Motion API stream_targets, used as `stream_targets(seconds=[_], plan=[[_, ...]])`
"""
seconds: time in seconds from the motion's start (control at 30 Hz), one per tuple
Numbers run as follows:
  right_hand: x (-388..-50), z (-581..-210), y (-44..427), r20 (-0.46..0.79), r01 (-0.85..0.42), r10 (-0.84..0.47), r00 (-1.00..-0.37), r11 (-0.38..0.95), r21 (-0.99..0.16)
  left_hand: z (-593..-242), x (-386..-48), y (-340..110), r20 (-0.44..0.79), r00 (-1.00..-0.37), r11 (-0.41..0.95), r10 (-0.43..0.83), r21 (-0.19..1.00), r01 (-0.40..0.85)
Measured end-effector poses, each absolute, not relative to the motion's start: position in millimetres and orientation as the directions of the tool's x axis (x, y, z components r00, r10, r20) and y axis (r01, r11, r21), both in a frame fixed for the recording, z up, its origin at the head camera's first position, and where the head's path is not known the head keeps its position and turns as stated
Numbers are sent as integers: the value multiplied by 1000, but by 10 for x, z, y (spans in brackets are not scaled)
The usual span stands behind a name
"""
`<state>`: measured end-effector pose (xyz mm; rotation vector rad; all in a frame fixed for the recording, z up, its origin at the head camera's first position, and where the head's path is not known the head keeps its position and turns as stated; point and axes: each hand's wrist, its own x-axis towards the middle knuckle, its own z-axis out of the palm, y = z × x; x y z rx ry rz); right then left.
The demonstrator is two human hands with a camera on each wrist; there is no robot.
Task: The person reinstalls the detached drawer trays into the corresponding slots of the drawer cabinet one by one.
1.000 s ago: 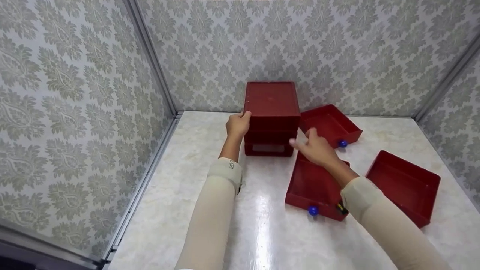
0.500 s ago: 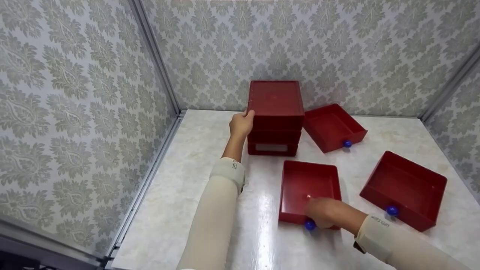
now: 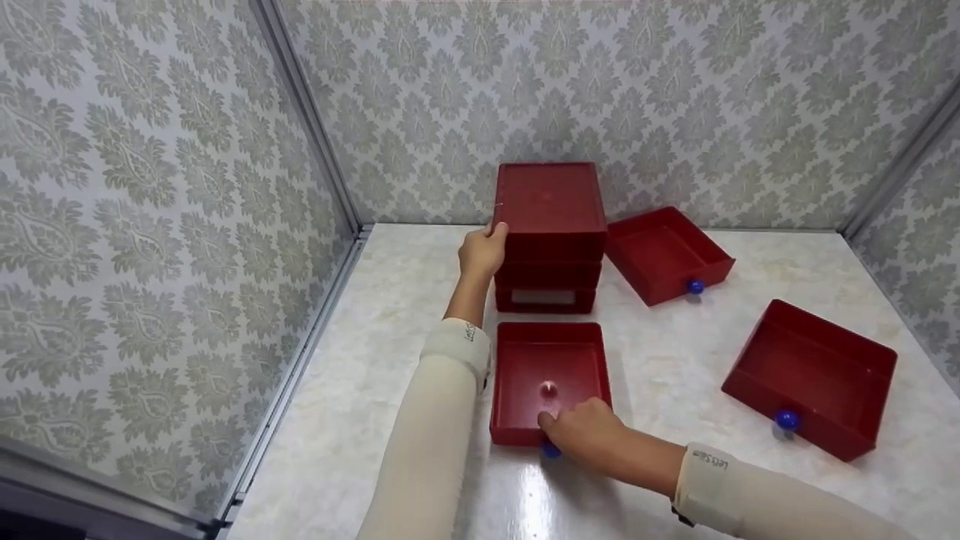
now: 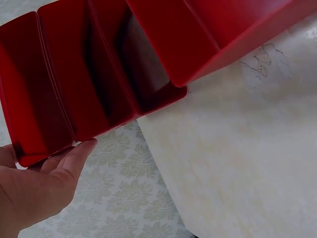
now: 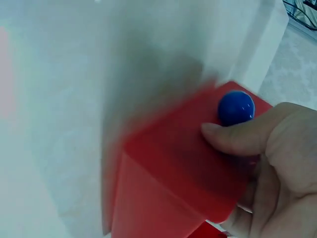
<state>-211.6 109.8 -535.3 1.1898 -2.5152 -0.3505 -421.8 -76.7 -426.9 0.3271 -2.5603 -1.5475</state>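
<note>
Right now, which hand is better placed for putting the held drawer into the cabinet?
Probably the right hand: it grips the drawer by its front, near the blue knob, and the drawer's back faces the cabinet. The left hand holds the cabinet's side, so it seems better for steadying.

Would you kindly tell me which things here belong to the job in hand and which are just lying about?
In the job: red cabinet, held by the left hand; front drawer, gripped by the right hand.
Lying about: rear drawer, far-right drawer, both untouched, though perhaps needed later.
</note>
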Motion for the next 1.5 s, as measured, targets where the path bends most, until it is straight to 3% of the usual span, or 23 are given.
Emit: stream_targets(seconds=[0.33,0.6,1.07,1.33,1.5], plan=[[-2271,-5588,1037,314,-660,-720,-619,693,290,-4285,-4206,-754,16,-973,462,-231,882,-95],[-2373,-5656,1037,408,-623,-701,-584,710,328,-4293,-4201,-754,7,-971,460,-238,882,-107],[-2576,-5573,1028,443,-582,-667,-599,743,332,-4288,-4206,-748,-10,-972,437,-236,892,-116],[-2669,-5527,1036,411,-590,-645,-644,761,270,-4284,-4212,-750,-8,-970,442,-241,889,-117],[-2717,-5527,1044,431,-592,-642,-634,761,265,-4294,-4217,-760,0,-974,448,-227,888,-104]])
